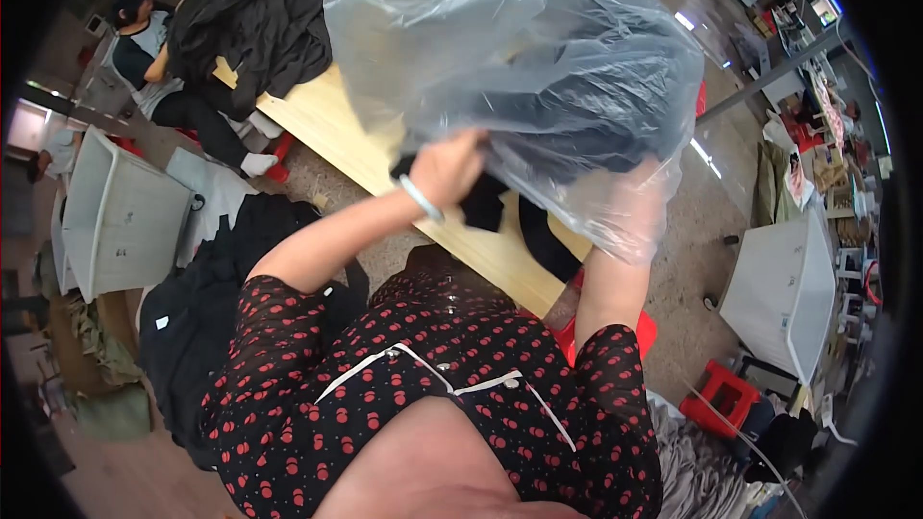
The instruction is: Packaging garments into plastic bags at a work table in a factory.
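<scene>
A large clear plastic bag (423,29) spreads over the far side of the wooden table (317,125), with dark folded cloth (606,77) showing through it. My left hand (447,168) is closed at the bag's near edge and pinches the plastic; it is slightly blurred. On the right, my right hand (639,192) is inside the bag, seen hazily through the film beside the dark cloth. Its fingers are hidden by the plastic and cloth. Black fabric pieces (546,242) lie on the table below the bag.
A heap of black garments (260,19) covers the table's far left. More black clothing (197,327) is piled at my left. White bins (130,216) stand to the left and right. A red stool (719,399) is at lower right. A person (149,48) sits at far left.
</scene>
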Available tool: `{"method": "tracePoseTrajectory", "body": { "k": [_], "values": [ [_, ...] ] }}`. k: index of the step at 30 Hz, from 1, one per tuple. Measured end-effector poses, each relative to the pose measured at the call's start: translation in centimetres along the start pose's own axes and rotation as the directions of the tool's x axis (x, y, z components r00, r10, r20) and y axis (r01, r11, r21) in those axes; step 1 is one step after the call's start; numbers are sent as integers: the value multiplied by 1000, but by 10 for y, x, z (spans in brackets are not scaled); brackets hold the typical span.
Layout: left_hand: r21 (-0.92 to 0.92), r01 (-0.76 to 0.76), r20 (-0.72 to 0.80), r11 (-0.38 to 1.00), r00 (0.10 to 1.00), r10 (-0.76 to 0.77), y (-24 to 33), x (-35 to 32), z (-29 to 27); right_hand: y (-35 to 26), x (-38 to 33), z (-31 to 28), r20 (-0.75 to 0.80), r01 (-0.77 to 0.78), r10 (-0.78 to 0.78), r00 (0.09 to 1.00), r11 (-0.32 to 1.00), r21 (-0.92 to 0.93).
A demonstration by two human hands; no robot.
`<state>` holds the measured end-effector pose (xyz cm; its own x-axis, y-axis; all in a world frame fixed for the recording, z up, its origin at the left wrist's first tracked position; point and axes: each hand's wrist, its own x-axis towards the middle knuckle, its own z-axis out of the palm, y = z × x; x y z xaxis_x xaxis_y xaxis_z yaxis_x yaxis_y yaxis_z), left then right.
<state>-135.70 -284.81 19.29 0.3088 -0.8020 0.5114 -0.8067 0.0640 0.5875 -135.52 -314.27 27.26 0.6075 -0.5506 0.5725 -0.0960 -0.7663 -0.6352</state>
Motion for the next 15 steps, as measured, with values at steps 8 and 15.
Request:
{"method": "tracePoseTrajectory", "body": {
  "k": [8, 15],
  "values": [
    [88, -221, 316, 971, 931, 183, -7, 48, 50, -26, -20, 16, -139, -153, 161, 977, 986, 67],
    [-520, -73, 775, 851, 378, 506, 61, -25, 89, -49, -71, 29, -266, -283, 324, 908, 942, 183]
  ]
}}
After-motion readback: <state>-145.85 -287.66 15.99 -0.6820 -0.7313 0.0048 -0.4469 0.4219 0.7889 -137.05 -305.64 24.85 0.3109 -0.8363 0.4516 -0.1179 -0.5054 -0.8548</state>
